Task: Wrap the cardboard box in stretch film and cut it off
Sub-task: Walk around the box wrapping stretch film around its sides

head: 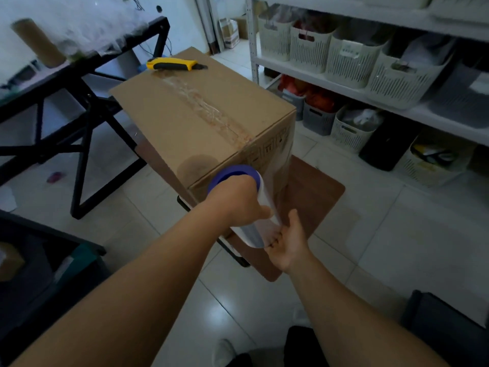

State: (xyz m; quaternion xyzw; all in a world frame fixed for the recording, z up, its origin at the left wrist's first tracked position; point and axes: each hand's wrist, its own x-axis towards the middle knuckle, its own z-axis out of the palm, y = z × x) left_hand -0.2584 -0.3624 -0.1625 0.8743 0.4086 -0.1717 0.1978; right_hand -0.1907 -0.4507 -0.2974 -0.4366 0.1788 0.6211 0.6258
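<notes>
Cardboard box (pixel 201 123): large, taped along the top seam, perched on a small brown stool (pixel 315 197) on the tiled floor, overhanging it on the near side. Could tip or slide off under a hard sideways pull on the film, being far bigger than its support.

Stretch film roll (pixel 248 229): white, blue-capped, held upright against the near corner of the box, a clear sheet running from it onto the right face. Likely to bunch or rope into a narrow band if tilted; likely to snap back and lose its tack if tension drops before the first turn overlaps.

Left hand (pixel 235 205): curled over the upper part of the roll, gripping it. Could brake the roll too hard and tear the sheet.

Right hand (pixel 288 242): palm up, fingers loosely extended under the lower end of the roll, supporting rather than clasping. Might let the roll drop if the left grip shifts.

Yellow utility knife (pixel 173 64): lying loose at the far edge of the box top, blade end apparently pointing right. Liable to slide off if the box rocks; out of easy reach for the cut.
</notes>
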